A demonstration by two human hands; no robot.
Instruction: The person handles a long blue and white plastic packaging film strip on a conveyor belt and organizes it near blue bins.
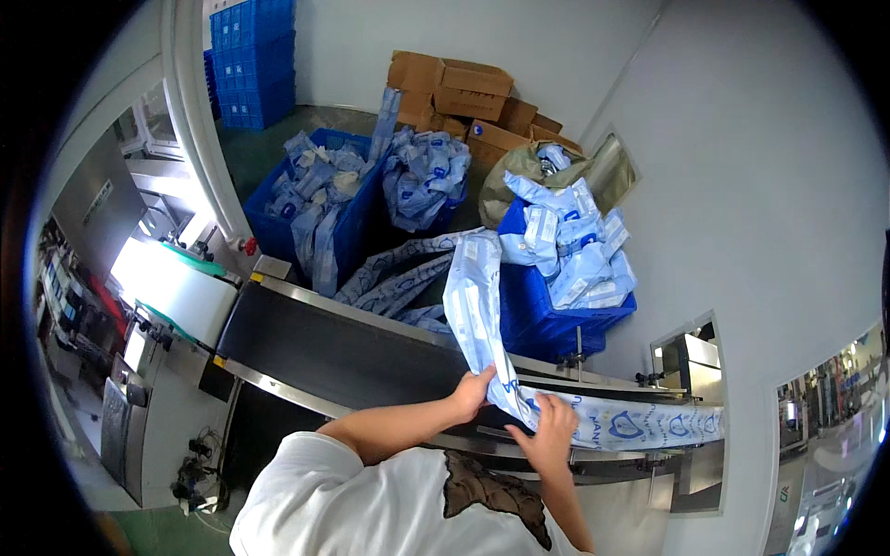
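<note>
A long strip of light blue and white printed packaging film (640, 422) lies along the conveyor at the right, reaching into a wall opening. My left hand (473, 394) is closed on the film where it bunches and twists. Beyond that hand, a wider blue-white length (475, 287) rises over the conveyor's far edge. My right hand (552, 434) rests on the strip, thumb and fingers apart, just right of the bunched part. More printed film (403, 273) trails in loose loops beyond the conveyor.
A black conveyor belt (315, 343) runs across in front of me. Behind it stand blue crates (556, 320) heaped with blue-white packages, a greenish sack (505, 185) and cardboard boxes (473, 88). Stacked blue crates (255, 69) stand far left; a lit machine (181, 287) is at left.
</note>
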